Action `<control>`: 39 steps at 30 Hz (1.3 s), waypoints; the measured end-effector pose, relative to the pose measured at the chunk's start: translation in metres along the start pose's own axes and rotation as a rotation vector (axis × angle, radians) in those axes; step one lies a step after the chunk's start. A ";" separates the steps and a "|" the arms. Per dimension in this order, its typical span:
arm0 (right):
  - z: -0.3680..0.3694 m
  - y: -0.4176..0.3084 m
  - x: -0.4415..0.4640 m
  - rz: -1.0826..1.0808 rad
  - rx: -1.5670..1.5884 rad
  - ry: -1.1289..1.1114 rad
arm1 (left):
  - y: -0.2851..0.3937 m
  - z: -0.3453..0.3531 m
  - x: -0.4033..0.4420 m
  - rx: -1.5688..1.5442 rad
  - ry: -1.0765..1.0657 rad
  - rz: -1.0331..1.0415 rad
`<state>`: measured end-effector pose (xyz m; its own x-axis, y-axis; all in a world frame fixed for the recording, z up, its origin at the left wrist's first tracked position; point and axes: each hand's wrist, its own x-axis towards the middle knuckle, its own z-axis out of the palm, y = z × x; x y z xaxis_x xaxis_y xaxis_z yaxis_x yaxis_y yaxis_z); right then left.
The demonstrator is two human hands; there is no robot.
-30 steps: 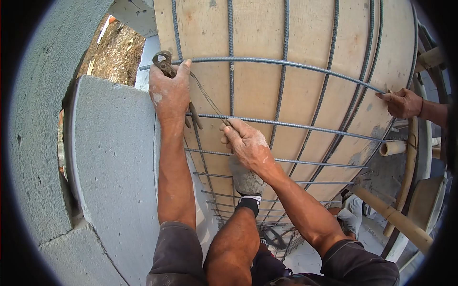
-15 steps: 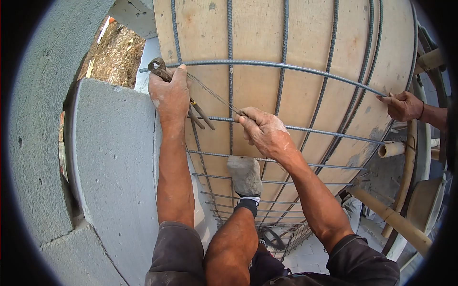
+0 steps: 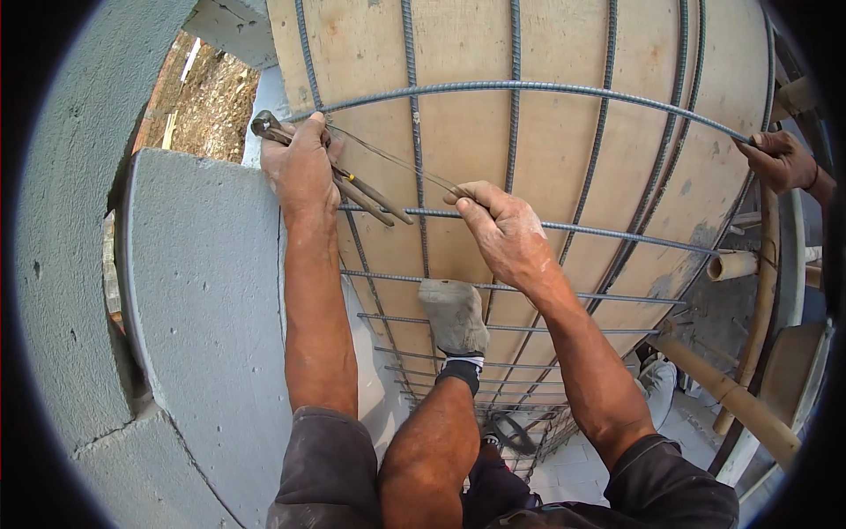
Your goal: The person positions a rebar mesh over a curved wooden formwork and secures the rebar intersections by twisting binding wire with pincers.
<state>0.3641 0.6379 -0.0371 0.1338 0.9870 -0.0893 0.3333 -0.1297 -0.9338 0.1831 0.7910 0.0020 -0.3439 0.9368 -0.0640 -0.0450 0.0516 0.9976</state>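
Note:
My left hand point(image 3: 300, 172) is closed round a pair of pincers point(image 3: 374, 201), whose jaws point up and left and whose handles stick out to the lower right. It sits at the left end of the top horizontal rebar point(image 3: 493, 86), by a crossing with an upright rebar point(image 3: 310, 66). Thin tie wire point(image 3: 388, 157) runs from beside this hand to my right hand point(image 3: 507, 229), which pinches its other end. My right hand is just in front of the second horizontal bar point(image 3: 608, 232). Whether the wire loops round the crossing is hidden by my left fingers.
Behind the rebar grid stands a wooden panel point(image 3: 467, 44). A grey block wall point(image 3: 203, 282) borders it on the left. At right, another person's hand point(image 3: 782, 163) grips the top bar's far end. My foot point(image 3: 454, 313) rests against the grid; bamboo poles point(image 3: 731, 397) stand lower right.
The top bar has shifted upward in view, and the other person's hand is higher and farther right. My right hand has moved slightly right with the wire. The pincer handles have swung rightward.

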 end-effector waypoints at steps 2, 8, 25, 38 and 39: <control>-0.022 -0.018 0.008 0.084 0.052 -0.024 | 0.000 0.000 0.002 0.016 0.003 0.028; -0.013 -0.070 -0.028 -0.227 0.121 -0.052 | 0.004 -0.003 0.003 -0.049 -0.019 -0.044; 0.024 -0.041 -0.043 -0.040 0.216 -0.250 | -0.015 -0.016 -0.008 0.010 -0.050 0.118; 0.046 -0.068 -0.045 -0.144 0.318 -0.319 | -0.005 -0.031 -0.001 0.315 -0.168 0.155; 0.047 -0.068 -0.046 -0.143 0.313 -0.316 | -0.005 -0.030 0.001 0.287 -0.191 0.125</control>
<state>0.2909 0.6060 0.0144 -0.2003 0.9797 -0.0077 0.0232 -0.0031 -0.9997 0.1543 0.7816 -0.0033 -0.1473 0.9884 0.0379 0.2610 0.0019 0.9653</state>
